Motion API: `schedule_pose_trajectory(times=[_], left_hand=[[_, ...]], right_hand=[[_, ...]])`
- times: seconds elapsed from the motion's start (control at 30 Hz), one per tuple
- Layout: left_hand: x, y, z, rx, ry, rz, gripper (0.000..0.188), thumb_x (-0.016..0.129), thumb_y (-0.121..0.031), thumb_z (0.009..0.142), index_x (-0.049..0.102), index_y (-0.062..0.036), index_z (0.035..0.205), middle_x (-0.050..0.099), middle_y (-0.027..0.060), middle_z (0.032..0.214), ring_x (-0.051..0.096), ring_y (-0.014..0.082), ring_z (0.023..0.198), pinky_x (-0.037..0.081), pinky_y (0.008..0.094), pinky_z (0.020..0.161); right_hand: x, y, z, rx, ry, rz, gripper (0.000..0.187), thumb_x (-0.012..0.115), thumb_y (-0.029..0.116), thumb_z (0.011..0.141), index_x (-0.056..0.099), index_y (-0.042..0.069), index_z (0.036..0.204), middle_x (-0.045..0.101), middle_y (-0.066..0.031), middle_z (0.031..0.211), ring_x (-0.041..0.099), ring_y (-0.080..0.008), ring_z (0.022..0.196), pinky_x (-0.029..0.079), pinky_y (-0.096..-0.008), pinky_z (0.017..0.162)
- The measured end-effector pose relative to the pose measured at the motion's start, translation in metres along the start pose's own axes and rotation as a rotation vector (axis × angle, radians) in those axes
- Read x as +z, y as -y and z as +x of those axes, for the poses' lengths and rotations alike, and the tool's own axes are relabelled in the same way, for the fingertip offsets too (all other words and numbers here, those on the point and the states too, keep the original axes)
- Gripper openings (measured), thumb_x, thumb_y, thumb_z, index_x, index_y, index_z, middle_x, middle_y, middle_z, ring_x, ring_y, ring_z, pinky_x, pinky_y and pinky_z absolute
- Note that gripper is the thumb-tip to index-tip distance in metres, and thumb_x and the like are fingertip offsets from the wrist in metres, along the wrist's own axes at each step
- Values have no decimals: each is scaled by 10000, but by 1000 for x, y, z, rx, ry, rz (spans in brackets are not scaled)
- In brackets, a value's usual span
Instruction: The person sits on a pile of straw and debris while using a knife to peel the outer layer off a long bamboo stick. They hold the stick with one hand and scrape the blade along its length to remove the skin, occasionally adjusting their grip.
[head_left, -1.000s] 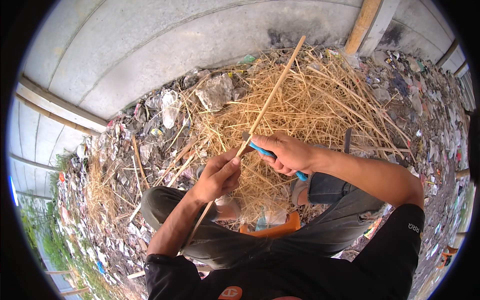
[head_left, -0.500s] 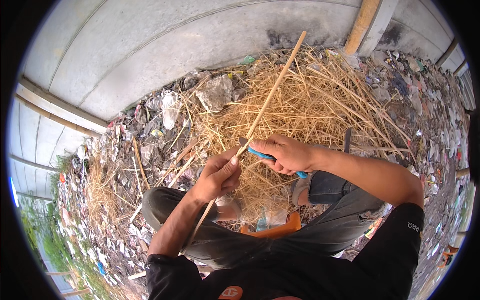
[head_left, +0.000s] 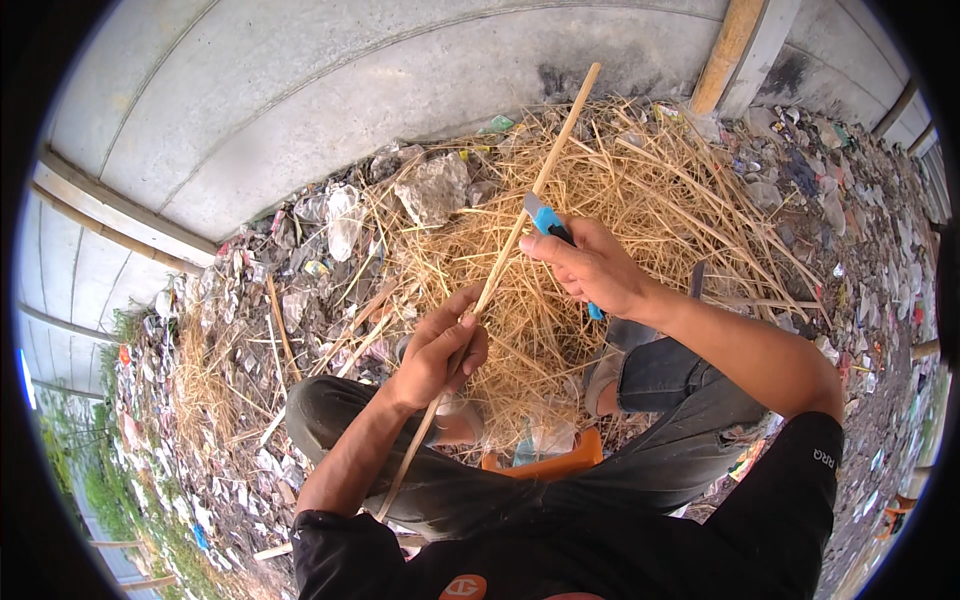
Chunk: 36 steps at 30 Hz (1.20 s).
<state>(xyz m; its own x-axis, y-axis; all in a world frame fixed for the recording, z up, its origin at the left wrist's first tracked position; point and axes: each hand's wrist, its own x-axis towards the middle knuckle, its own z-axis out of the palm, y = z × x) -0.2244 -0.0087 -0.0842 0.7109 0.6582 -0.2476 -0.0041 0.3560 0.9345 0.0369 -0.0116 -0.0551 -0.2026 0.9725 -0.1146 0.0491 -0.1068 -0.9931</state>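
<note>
Above the straw [head_left: 665,215], left fingers [head_left: 452,340] grip a pale stick [head_left: 507,257], right fingers [head_left: 548,250] a blue knife [head_left: 547,220].

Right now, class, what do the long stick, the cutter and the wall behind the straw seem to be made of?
Long stick: probably bamboo or wood, matte; pale tan and straight.
Cutter: likely plastic, its body bright blue and smooth; the flat grey blade looks like metal.
Wall: likely concrete, dull, grey and stained, with long seams.
</note>
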Motion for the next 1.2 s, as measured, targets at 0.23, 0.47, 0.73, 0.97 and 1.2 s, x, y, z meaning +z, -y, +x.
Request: schedule_pose_trajectory(times=[0.23, 0.47, 0.73, 0.97, 1.2], left_hand=[[12, -7, -2, -76, 83, 119, 648, 552, -240, 1055, 217, -81, 1587, 514, -13, 719, 425, 47, 486, 335, 184, 446], [17, -10, -11, -76, 207, 247, 580, 632, -147, 1013, 379, 2, 1513, 568, -31, 868, 533, 66, 792, 442, 243, 728], [9, 5, -15, -57, 151, 120, 505, 451, -259, 1099, 370, -7, 1529, 375, -104, 648, 344, 4, 527, 274, 205, 504], [11, 6, -13, 12, 69, 90, 533, 452, -246, 1093, 344, 59, 1517, 343, -83, 544, 303, 30, 411, 239, 223, 429], [6, 3, -19, 56, 75, 54, 512, 448, -223, 1094, 362, 67, 1507, 343, -85, 546, 301, 25, 420, 233, 218, 434]], right_hand=[[-7, -10, 11, -53, -214, -72, 430, 676, 311, 962, 549, 114, 601, 450, 56, 511, 374, -42, 457, 273, -282, 432], [-77, 12, 20, -71, -548, 160, 264, 680, 252, 966, 615, 68, 789, 394, 68, 534, 348, -48, 424, 268, -270, 415], [-113, 1, 19, -50, -459, -485, 548, 453, 490, 1060, 587, 71, 733, 379, 37, 518, 350, -103, 433, 293, -356, 449], [-80, -10, 18, -114, -308, -757, 637, 371, 477, 1095, 474, 100, 593, 332, 13, 450, 312, -129, 403, 266, -392, 415], [-46, -11, 10, -210, -229, -632, 654, 324, 453, 1108, 425, 112, 559, 301, 8, 433, 268, -122, 389, 223, -376, 394]])
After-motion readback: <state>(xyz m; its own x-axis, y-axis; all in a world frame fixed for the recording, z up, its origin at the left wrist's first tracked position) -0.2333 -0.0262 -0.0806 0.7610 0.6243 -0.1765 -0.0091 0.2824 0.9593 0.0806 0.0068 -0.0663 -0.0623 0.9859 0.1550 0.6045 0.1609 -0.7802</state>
